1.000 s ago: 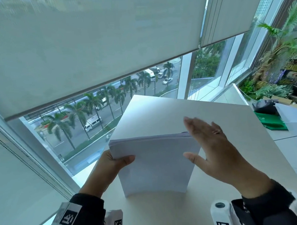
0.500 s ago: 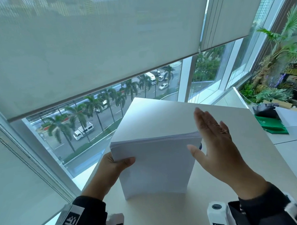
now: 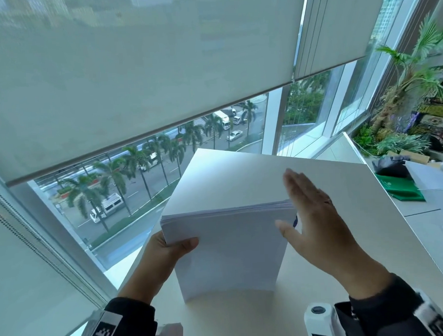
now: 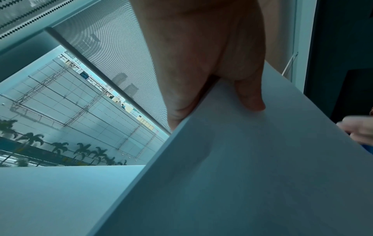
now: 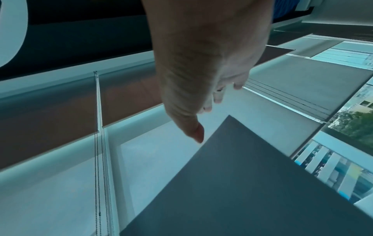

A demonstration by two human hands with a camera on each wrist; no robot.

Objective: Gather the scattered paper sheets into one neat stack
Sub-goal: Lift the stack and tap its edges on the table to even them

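A thick stack of white paper sheets (image 3: pixel 229 248) stands upright on its lower edge on the white table (image 3: pixel 345 238). My left hand (image 3: pixel 165 249) grips the stack's upper left corner, thumb across the front sheet and fingers behind. The left wrist view shows that thumb (image 4: pixel 250 95) pressed on the paper (image 4: pixel 252 167). My right hand (image 3: pixel 311 214) is flat, fingers straight and together, its palm against the stack's right edge. Seen from the right wrist, the stack (image 5: pixel 252 183) is a dark slab under the straight fingers (image 5: pixel 191 127).
A large window with lowered roller blinds (image 3: pixel 135 70) runs along the table's far and left sides. At the far right lie a green folder (image 3: pixel 401 190), a black bag (image 3: pixel 387 164), more white sheets (image 3: pixel 434 176) and potted plants (image 3: pixel 409 83).
My right hand has shifted rightward along the stack's top and now lies flat against its right edge. The left hand keeps the same grip on the upright stack.
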